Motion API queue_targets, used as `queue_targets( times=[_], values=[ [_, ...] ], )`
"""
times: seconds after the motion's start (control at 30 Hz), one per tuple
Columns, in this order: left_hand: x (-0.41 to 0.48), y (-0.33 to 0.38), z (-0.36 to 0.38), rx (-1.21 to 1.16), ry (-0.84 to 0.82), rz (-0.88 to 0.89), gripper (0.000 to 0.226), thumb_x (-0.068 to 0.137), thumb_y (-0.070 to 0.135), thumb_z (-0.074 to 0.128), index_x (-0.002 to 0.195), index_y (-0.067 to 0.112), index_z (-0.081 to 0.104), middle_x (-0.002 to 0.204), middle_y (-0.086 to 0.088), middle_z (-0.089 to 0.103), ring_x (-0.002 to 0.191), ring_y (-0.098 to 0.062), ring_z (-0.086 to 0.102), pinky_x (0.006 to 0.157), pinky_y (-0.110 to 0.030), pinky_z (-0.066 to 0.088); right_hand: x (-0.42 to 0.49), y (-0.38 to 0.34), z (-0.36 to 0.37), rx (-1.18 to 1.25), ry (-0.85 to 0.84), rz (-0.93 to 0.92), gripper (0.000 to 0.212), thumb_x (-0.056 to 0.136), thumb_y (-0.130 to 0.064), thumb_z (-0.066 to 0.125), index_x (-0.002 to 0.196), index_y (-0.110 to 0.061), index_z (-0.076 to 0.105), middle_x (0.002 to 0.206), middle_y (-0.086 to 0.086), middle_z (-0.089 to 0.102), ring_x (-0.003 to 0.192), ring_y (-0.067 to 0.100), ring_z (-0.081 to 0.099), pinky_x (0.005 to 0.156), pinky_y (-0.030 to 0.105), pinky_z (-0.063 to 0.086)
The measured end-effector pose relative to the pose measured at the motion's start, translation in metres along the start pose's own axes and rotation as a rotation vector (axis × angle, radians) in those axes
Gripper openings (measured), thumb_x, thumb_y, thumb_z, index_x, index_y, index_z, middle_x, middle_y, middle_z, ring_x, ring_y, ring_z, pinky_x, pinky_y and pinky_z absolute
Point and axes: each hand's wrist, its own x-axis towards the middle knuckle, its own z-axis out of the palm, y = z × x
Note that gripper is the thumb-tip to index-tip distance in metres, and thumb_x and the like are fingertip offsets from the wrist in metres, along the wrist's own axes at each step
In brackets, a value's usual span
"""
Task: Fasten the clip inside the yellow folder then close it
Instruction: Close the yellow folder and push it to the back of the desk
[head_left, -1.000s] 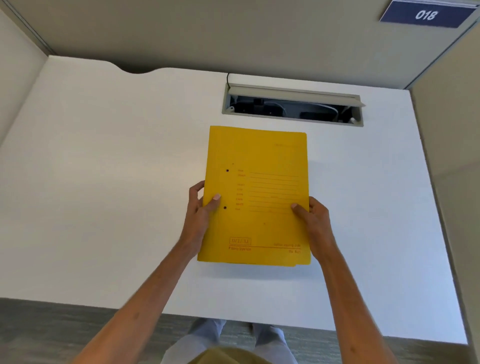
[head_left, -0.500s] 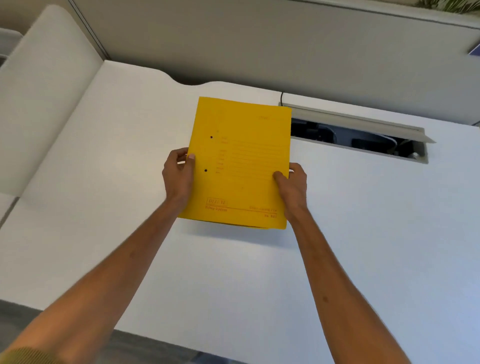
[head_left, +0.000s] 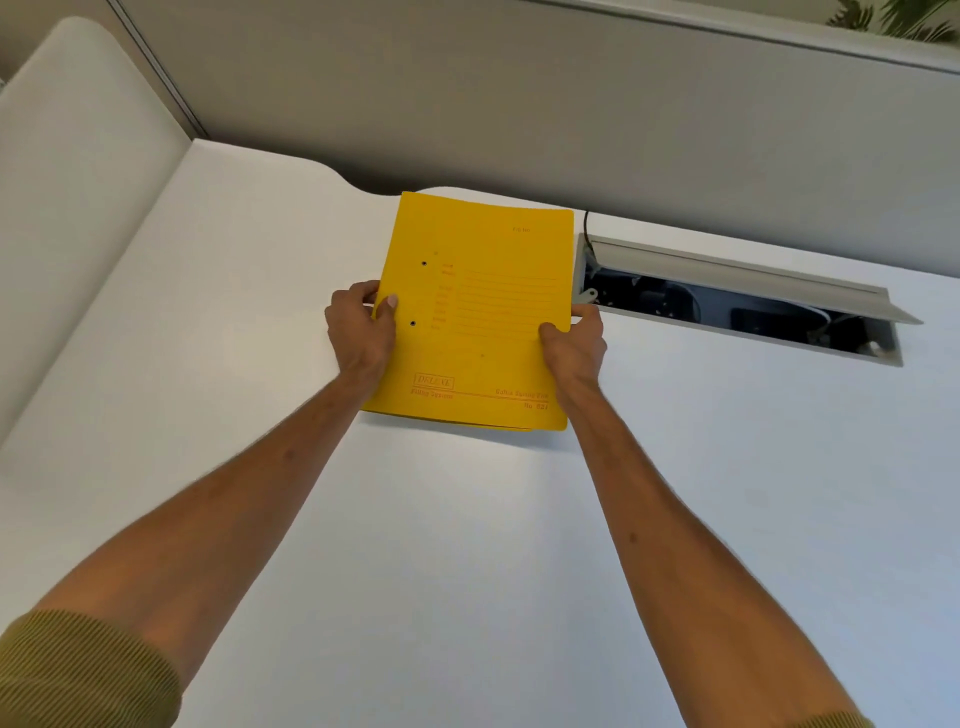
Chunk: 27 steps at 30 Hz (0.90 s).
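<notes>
The yellow folder (head_left: 483, 332) is closed, front cover up, with red printed lines and two small black holes near its left edge. It is held just above the white desk (head_left: 467, 545), near the far edge. My left hand (head_left: 361, 332) grips the folder's left edge, thumb on the cover between the two holes. My right hand (head_left: 574, 345) grips the right edge, thumb on top. The clip inside is hidden by the cover.
An open cable tray (head_left: 737, 306) with a raised lid is sunk into the desk just right of the folder. A grey partition wall (head_left: 519, 104) runs behind the desk. A white padded panel (head_left: 67, 208) stands at the left.
The folder has moved away from me toward the back of the desk, both hands keeping their grip. The view has shifted left and the arms are stretched further out.
</notes>
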Motion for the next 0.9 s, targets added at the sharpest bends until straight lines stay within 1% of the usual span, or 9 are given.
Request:
queue_targets(
  times=[0.13, 0.27, 0.4, 0.53, 0.63, 0.7, 0.77, 0.83, 0.9],
  values=[
    [0.007, -0.002, 0.007, 0.048, -0.043, 0.065, 0.040, 0.105, 0.028, 0.071, 0.142, 0.018, 0.066, 0.131, -0.015, 0.068, 0.120, -0.034, 0.064, 0.101, -0.055, 0.054, 0.006, 0.001, 0.003, -0.044, 0.031, -0.007, 0.034, 0.098, -0.013, 0.066, 0.130, -0.011, 0.055, 0.083, -0.005, 0.059, 0.082, 0.024, 0.061, 0.074, 0.035, 0.048],
    [0.008, -0.006, 0.013, 0.122, -0.074, 0.135, 0.039, 0.104, 0.030, 0.069, 0.141, 0.021, 0.066, 0.127, -0.008, 0.073, 0.117, -0.034, 0.066, 0.100, -0.061, 0.055, 0.006, 0.005, 0.004, -0.087, 0.037, -0.013, 0.033, 0.098, -0.014, 0.067, 0.129, -0.010, 0.055, 0.100, 0.007, 0.066, 0.089, 0.028, 0.063, 0.077, 0.038, 0.051],
    [-0.003, -0.002, 0.014, 0.214, -0.101, 0.141, 0.044, 0.105, 0.028, 0.070, 0.147, 0.019, 0.063, 0.142, -0.016, 0.062, 0.127, -0.040, 0.060, 0.107, -0.059, 0.049, 0.005, 0.009, 0.006, -0.130, 0.038, -0.010, 0.036, 0.099, -0.015, 0.067, 0.132, -0.007, 0.054, 0.105, 0.006, 0.061, 0.094, 0.028, 0.060, 0.085, 0.042, 0.052],
    [-0.012, -0.003, 0.011, 0.366, -0.164, 0.208, 0.051, 0.107, 0.029, 0.068, 0.155, 0.017, 0.056, 0.155, -0.017, 0.052, 0.139, -0.042, 0.048, 0.111, -0.059, 0.042, 0.003, 0.010, 0.008, -0.176, 0.041, -0.041, 0.037, 0.100, -0.016, 0.067, 0.132, -0.004, 0.053, 0.114, 0.011, 0.065, 0.097, 0.029, 0.059, 0.084, 0.038, 0.047],
    [-0.016, -0.006, 0.007, 0.487, -0.193, 0.299, 0.052, 0.110, 0.031, 0.062, 0.159, 0.015, 0.053, 0.158, -0.017, 0.049, 0.138, -0.043, 0.048, 0.107, -0.060, 0.044, 0.001, 0.013, 0.009, -0.263, 0.073, -0.110, 0.037, 0.100, -0.018, 0.068, 0.132, -0.005, 0.054, 0.127, 0.017, 0.067, 0.112, 0.037, 0.065, 0.085, 0.037, 0.044],
    [-0.020, -0.007, 0.006, 0.561, -0.204, 0.357, 0.052, 0.112, 0.034, 0.059, 0.159, 0.014, 0.051, 0.159, -0.017, 0.048, 0.136, -0.043, 0.049, 0.102, -0.059, 0.046, 0.001, 0.018, 0.009, -0.332, 0.085, -0.178, 0.041, 0.100, -0.019, 0.068, 0.135, -0.004, 0.053, 0.134, 0.019, 0.059, 0.119, 0.040, 0.063, 0.087, 0.038, 0.042],
    [-0.021, -0.009, 0.005, 0.618, -0.202, 0.402, 0.052, 0.113, 0.038, 0.056, 0.159, 0.014, 0.049, 0.159, -0.017, 0.048, 0.135, -0.043, 0.050, 0.100, -0.058, 0.047, 0.000, 0.022, 0.009, -0.387, 0.087, -0.249, 0.047, 0.100, -0.018, 0.070, 0.141, -0.004, 0.051, 0.139, 0.019, 0.052, 0.120, 0.040, 0.061, 0.089, 0.039, 0.045],
    [-0.022, -0.012, 0.006, 0.659, -0.200, 0.426, 0.053, 0.114, 0.041, 0.052, 0.160, 0.015, 0.047, 0.161, -0.017, 0.047, 0.136, -0.043, 0.050, 0.100, -0.059, 0.048, -0.001, 0.024, 0.009, -0.441, 0.092, -0.317, 0.050, 0.100, -0.016, 0.070, 0.144, -0.003, 0.051, 0.142, 0.019, 0.049, 0.125, 0.039, 0.057, 0.096, 0.045, 0.051],
    [-0.024, -0.015, 0.007, 0.684, -0.194, 0.441, 0.053, 0.115, 0.042, 0.049, 0.161, 0.015, 0.045, 0.163, -0.016, 0.046, 0.139, -0.043, 0.049, 0.102, -0.060, 0.047, -0.005, 0.027, 0.010, -0.541, 0.096, -0.381, 0.050, 0.098, -0.015, 0.069, 0.144, -0.003, 0.052, 0.146, 0.019, 0.048, 0.131, 0.037, 0.050, 0.102, 0.051, 0.051]
  ],
)
